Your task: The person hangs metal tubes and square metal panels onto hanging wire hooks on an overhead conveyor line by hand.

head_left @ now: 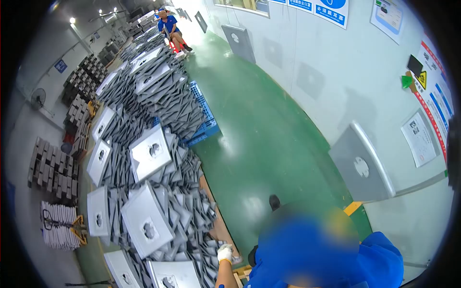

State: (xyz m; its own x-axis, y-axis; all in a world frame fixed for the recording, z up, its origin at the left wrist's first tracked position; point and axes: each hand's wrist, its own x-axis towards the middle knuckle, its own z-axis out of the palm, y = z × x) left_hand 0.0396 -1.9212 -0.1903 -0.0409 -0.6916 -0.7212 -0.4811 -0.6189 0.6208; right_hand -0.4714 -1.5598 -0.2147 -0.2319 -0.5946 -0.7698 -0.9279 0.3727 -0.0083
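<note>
My left hand (224,253), in a white glove, is low in the view, beside the right edge of a stack of grey metal plates (189,211). Its fingers look curled together; whatever they hold, if anything, is too small to make out. My right hand is not in view. Blue clothing (382,252) and a blurred blue shape fill the bottom right. Nearest the hand, pale square plates with a central cut-out (144,240) lean tilted on the stack.
Long rows of stacked plates run along the left, some on a blue pallet (210,127). A seated person (169,26) is far ahead beside them. Green floor (249,125) lies between the stacks and a white wall with hanging plates (355,144). A dark shoe (274,202) shows below.
</note>
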